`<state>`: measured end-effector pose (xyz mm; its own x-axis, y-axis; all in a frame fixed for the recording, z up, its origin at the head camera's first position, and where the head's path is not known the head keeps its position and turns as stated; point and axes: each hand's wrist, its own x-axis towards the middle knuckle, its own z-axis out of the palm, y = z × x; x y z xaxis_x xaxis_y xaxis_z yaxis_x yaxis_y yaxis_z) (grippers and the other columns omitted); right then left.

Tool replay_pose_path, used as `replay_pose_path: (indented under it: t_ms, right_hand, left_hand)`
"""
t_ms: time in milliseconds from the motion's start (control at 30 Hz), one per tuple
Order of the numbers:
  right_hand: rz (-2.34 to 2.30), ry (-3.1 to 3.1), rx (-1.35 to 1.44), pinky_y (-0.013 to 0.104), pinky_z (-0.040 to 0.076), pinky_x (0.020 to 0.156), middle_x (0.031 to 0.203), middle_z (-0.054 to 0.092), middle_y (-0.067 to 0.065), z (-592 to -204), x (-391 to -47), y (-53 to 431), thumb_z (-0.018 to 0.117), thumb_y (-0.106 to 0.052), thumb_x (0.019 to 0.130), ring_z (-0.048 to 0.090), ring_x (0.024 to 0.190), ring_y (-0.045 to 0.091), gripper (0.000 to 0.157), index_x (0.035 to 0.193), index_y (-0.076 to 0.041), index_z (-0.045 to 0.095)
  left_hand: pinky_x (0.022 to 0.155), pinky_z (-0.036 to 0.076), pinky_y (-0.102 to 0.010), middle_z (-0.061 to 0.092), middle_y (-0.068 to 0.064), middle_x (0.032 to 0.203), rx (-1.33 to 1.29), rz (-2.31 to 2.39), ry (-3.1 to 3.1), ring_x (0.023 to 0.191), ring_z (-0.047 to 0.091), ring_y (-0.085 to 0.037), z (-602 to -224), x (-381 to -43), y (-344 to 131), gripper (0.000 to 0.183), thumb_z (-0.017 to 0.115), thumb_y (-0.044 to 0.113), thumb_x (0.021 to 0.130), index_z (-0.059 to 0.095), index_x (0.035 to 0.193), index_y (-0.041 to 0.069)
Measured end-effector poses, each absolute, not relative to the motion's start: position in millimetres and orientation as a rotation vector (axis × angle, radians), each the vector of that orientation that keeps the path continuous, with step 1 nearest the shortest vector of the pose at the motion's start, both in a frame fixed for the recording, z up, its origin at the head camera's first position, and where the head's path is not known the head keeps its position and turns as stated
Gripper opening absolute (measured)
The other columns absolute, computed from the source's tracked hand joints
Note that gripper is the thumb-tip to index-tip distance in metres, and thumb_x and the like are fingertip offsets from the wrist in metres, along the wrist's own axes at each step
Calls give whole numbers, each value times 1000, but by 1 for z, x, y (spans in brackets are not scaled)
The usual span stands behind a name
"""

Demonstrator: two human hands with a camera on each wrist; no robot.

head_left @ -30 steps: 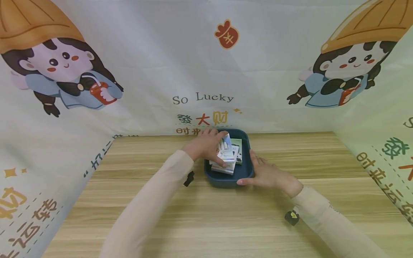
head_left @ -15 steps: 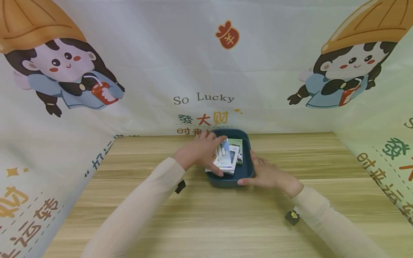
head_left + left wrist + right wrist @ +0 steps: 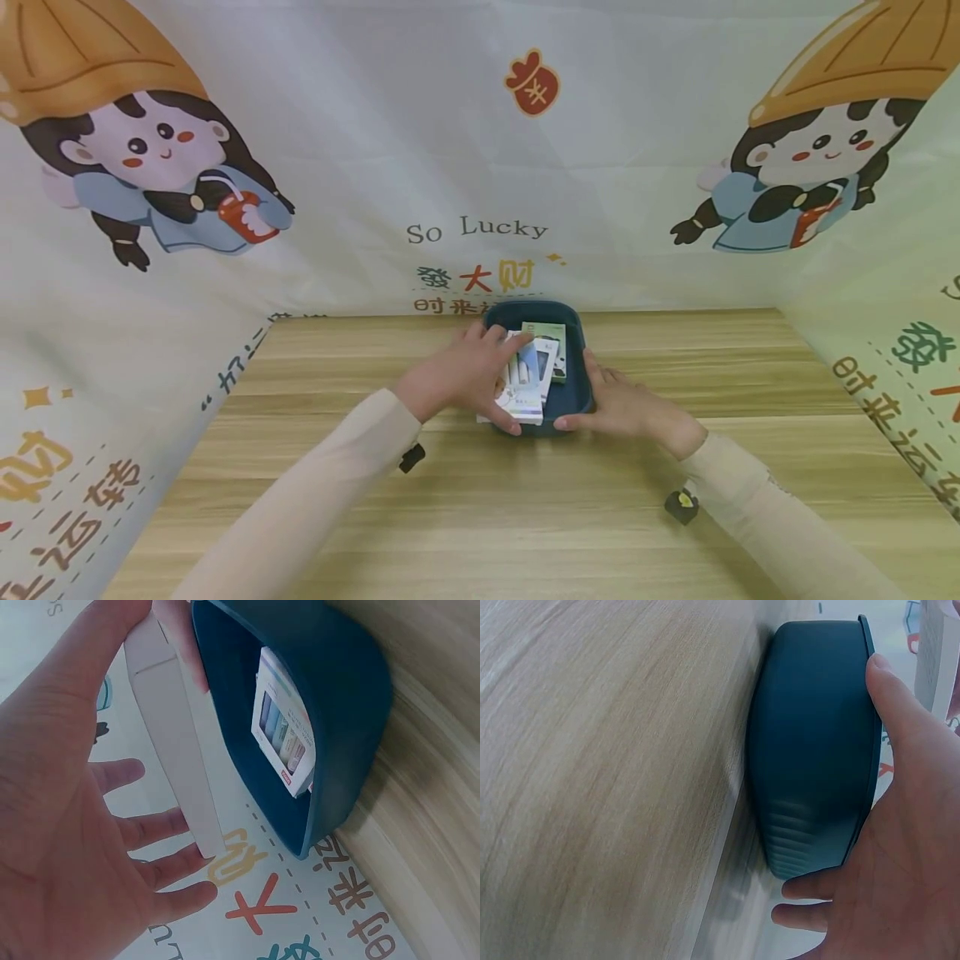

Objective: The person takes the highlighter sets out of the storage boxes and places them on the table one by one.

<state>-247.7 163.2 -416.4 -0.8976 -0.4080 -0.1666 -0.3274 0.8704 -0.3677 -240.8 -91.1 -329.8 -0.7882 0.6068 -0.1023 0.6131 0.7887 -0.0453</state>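
Note:
My left hand (image 3: 461,371) holds a flat white and light-blue box (image 3: 525,408), printed with white sticks, between thumb and fingers. It overlaps the dark blue bin (image 3: 576,398) in the head view. Seen edge-on in the left wrist view, the held box (image 3: 176,742) is beside the bin's open mouth. Inside the bin are a green box (image 3: 558,332) and a white box (image 3: 285,742) whose window shows pastel sticks. My right hand (image 3: 626,408) grips the bin's right front corner, thumb at the rim (image 3: 873,690) and fingers along its outer wall.
The bin stands at the back of a wood-grain table (image 3: 480,525). A white printed cloth (image 3: 375,150) rises right behind it and along both sides. Small black devices hang under the left wrist (image 3: 412,458) and the right wrist (image 3: 682,505).
My left hand has drawn back to the left and toward me with the held box, uncovering more of the green box and the bin's back. The right hand and bin have hardly moved.

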Motion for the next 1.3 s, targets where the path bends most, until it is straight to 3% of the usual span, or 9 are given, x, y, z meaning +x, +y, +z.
replay_pose_path:
  t_ms: [1300]
  right_hand:
    - [-513,2800,-564,64,38,110,162,21,28,-419,-248,164,55,-81,78,31,145,50,128,158,-1,-4]
  left_hand:
    - [111,42,-50,47,-15,144,1042,-90,2927,124,48,-35,-364,-180,-104,122,74,81,59,29,156,21]
